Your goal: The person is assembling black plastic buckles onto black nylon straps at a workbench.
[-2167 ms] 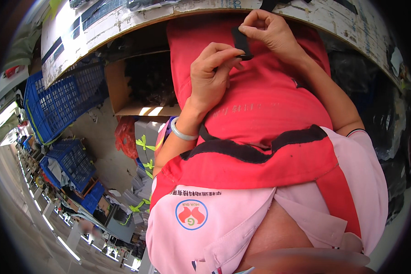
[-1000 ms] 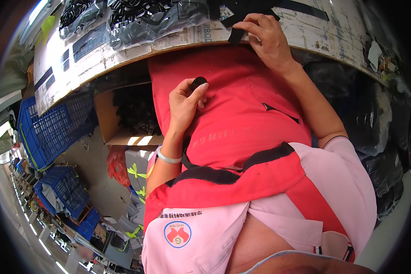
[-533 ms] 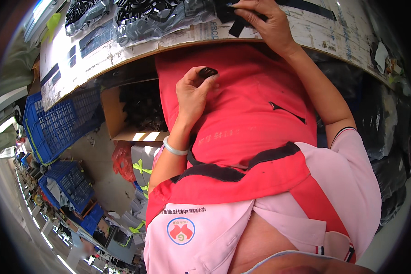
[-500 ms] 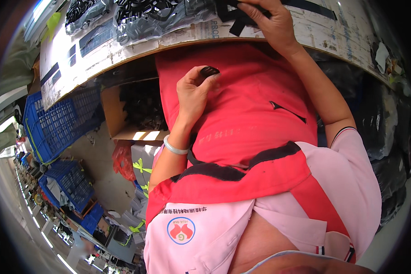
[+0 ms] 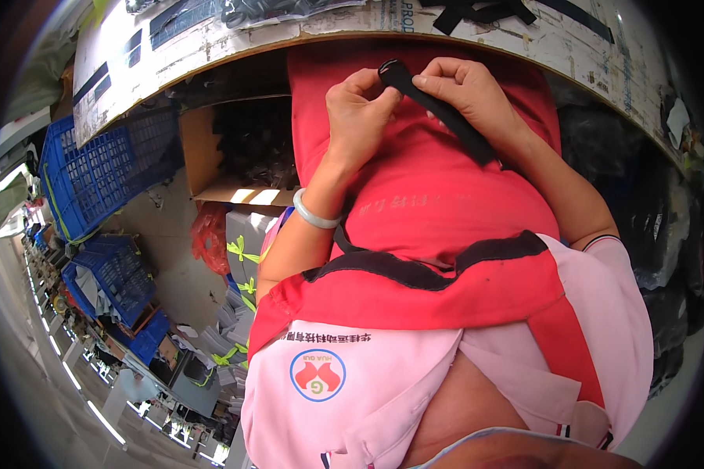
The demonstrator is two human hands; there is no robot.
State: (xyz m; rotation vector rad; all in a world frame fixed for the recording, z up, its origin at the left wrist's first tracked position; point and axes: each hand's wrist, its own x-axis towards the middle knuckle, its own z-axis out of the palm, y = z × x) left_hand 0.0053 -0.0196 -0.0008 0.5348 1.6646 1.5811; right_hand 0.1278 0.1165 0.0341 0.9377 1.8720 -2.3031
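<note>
So the right hand (image 5: pixel 477 102) had come back off the desk (image 5: pixel 559 47), pinching a black strap (image 5: pixel 455 123); left hand (image 5: pixel 357 117) pinched its left end.

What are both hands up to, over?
Left hand: holding black strap near one end. Right hand: pinching it farther along. Strap above apron. Nothing seen blocking either hand.

black strap (image 5: pixel 457 121) | looped upper-left end | slanting down rightward | over red apron (image 5: pixel 430 176)
</note>
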